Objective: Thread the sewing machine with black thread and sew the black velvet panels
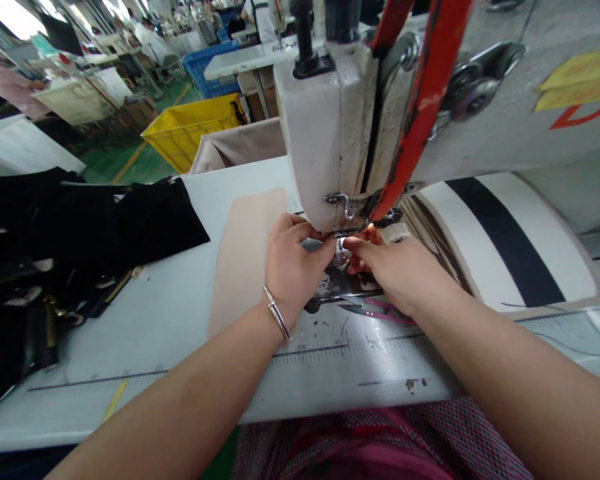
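Both hands meet beneath the head of a white industrial sewing machine [315, 127], around its needle area. My left hand [295, 257], with a silver bracelet at the wrist, has thumb and index finger pinched just left of the needle. From the other side, my right hand [400, 267] brings its closed fingertips close to the same spot. Whatever the fingertips hold is too small or hidden to make out. A beige flat panel [240, 267] lies on the table, partly under my left hand. Below the right hand rests a pink-handled tool [380, 309], partly covered.
White panels with a black stripe [505, 240] are stacked right of the machine. Black fabric pieces [145, 217] cover the table's left side. A printed ruler [305, 353] runs along the front. Beyond stand a yellow crate [195, 127], a blue crate [205, 67] and people at other tables.
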Motion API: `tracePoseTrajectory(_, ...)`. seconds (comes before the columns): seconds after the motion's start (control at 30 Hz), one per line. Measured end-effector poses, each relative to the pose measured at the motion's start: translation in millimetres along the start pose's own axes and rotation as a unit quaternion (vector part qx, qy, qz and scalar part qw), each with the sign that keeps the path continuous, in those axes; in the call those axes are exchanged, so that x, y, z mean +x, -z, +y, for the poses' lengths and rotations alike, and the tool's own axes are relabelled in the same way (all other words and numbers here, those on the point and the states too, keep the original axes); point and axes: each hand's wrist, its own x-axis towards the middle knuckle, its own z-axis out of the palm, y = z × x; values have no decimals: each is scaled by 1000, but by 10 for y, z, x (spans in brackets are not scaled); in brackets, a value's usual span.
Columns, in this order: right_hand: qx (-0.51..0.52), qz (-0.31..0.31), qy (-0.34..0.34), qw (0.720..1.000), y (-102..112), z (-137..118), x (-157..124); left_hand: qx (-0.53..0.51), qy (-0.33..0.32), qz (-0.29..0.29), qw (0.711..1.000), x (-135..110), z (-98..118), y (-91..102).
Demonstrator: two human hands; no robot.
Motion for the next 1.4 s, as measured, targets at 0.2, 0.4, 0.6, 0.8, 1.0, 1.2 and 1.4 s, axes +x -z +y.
tracePoseTrajectory(0.2,86,7,-10,996,-126,226,116,2,-6,-8,1000,11,-3,16)
tracePoseTrajectory(0.4,63,22,8,998,-118,319,100,10,-9,-4,1000,10,-3,25)
tracePoseTrajectory(0.6,24,38,13,999,-85,283,60,19,-11,4,1000,21,4,17)
tracePoseTrajectory(0.8,54,28,4,998,-100,244,54,12,-21,11,1000,7,2,3)
tracePoseTrajectory(1.0,31,15,12,999,-100,188,65,-2,-30,-2,1000,19,12,10)
tracePoseTrajectory(1.2,-76,-51,-1,996,131,-136,-178,-49,-96,-25,994,-80,89,308)
tracePoseTrajectory(1.4,-87,-113,-16,990,322,-338,-452,-122,-166,-247,947,-183,186,393)
